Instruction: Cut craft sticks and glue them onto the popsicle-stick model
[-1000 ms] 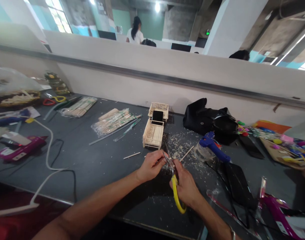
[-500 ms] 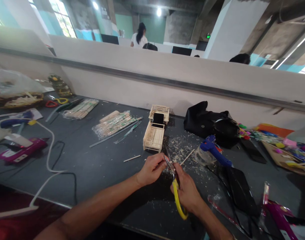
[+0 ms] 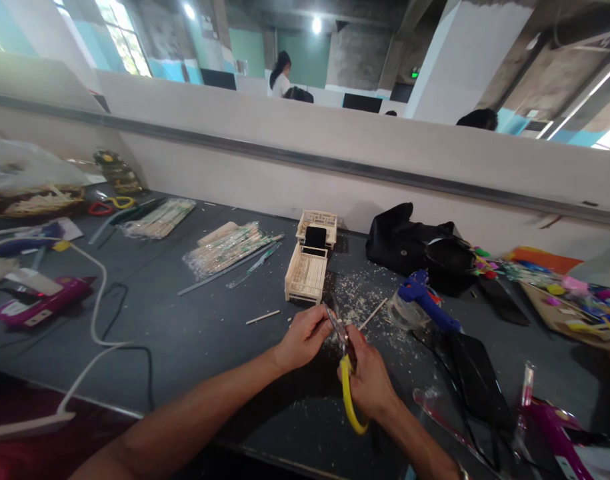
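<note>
My right hand [image 3: 367, 379] grips yellow-handled scissors [image 3: 347, 393], whose blades point up toward my left hand [image 3: 305, 335]. My left hand pinches something small against the blades; the piece itself is too small to make out. Both hands hover over a dark grey table [image 3: 199, 333] strewn with pale wood shavings [image 3: 357, 303]. Just beyond my hands stands a small wooden model bench [image 3: 305, 273], and behind it a second little wooden frame [image 3: 319, 223] with a black phone [image 3: 315, 236] leaning in it.
Loose thin sticks [image 3: 263, 317] lie near the bench. A blue glue gun [image 3: 425, 300] rests on a clear tape roll at right, beside a black bag [image 3: 409, 240]. Packets of sticks [image 3: 229, 245], a magenta glue gun [image 3: 39, 300] and white cable [image 3: 97, 313] lie at left. Colourful craft bits [image 3: 575, 293] crowd the right.
Both hands stayed together over the shavings with only slight shifts; the scissors tilted a little. A person in the background moved to the right.
</note>
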{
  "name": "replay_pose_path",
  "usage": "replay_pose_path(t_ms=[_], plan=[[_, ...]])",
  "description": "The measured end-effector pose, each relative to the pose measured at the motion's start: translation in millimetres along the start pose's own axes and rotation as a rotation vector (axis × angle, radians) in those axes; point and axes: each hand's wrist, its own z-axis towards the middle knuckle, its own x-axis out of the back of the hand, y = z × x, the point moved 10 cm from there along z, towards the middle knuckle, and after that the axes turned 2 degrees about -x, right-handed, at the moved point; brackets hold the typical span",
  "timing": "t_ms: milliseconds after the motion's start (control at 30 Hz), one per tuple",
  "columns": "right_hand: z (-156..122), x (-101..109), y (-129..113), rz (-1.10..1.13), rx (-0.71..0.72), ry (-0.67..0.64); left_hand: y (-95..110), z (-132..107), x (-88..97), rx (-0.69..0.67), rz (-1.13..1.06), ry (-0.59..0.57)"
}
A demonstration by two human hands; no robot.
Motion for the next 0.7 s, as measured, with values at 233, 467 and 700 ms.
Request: replay_pose_path(t_ms=[233,467,700], plan=[[0.1,-1.1,-2.4,0.075,-0.022,-0.110,-5.9,4.7,-13.6,0.115,-0.609,-0.087],[0.1,-3.1,-5.6,0.087,0.039,-0.251,-8.1,2.7,-26.4,0.198,-0.725,-0.292],[-1.2,-1.7,-12.7,0.064,0.103,-0.306,-13.3,0.9,-28.5,0.265,-0.754,-0.358]])
